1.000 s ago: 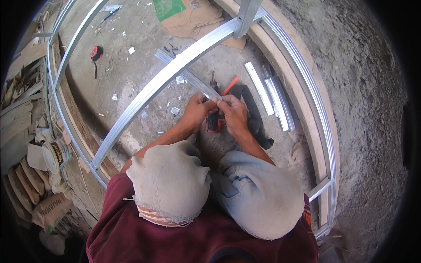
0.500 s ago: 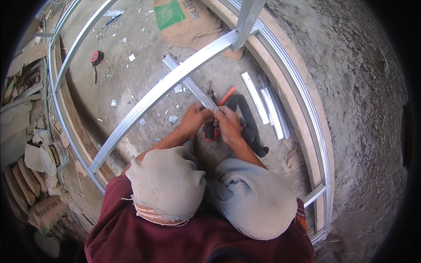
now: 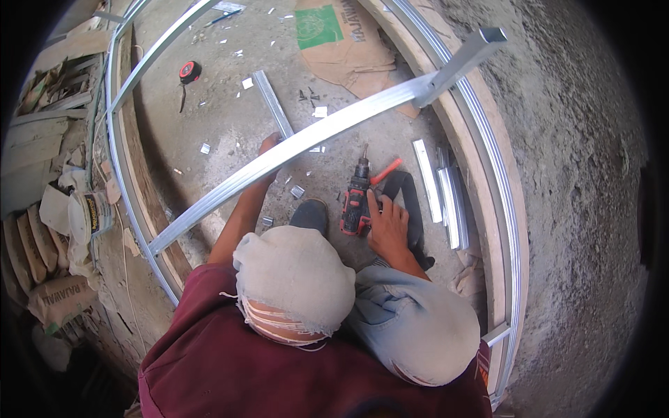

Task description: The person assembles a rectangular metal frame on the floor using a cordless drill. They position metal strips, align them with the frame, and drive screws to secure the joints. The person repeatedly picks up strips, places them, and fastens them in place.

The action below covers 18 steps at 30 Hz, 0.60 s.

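Right hand (image 3: 387, 226) fingers curled on red-black cordless drill (image 3: 356, 202) (lying on floor); left hand (image 3: 268, 150) grips long silver metal channel (image 3: 306, 143) above drill.

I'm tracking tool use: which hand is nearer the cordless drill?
Right. The right hand rests against the cordless drill on the floor; the left hand is away at the long metal channel.

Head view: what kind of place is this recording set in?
Most likely a building site with metal framing under way. Light steel channels are laid out as a frame on a bare concrete floor, a cordless drill lies by the right hand, and cement sacks are stacked at the left.
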{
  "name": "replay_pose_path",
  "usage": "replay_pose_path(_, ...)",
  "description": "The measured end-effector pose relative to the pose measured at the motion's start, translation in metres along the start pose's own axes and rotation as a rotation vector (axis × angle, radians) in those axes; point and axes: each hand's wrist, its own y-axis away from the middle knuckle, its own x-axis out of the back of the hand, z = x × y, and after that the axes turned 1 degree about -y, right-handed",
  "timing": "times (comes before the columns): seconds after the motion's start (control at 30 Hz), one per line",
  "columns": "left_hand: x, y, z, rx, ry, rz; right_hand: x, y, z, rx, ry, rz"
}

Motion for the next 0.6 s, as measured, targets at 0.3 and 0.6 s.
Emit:
replay_pose_path(0.3, -0.037, -0.039, 0.064, -0.309, -0.487, 0.464, -0.011, -0.012, -0.015, 0.03, 0.156, -0.079)
replay_pose_path(0.6, -0.052, -0.075, 0.06, -0.278, -0.561, 0.448, 0.07, 0.022, 0.013, 0.119, -0.681, -0.107)
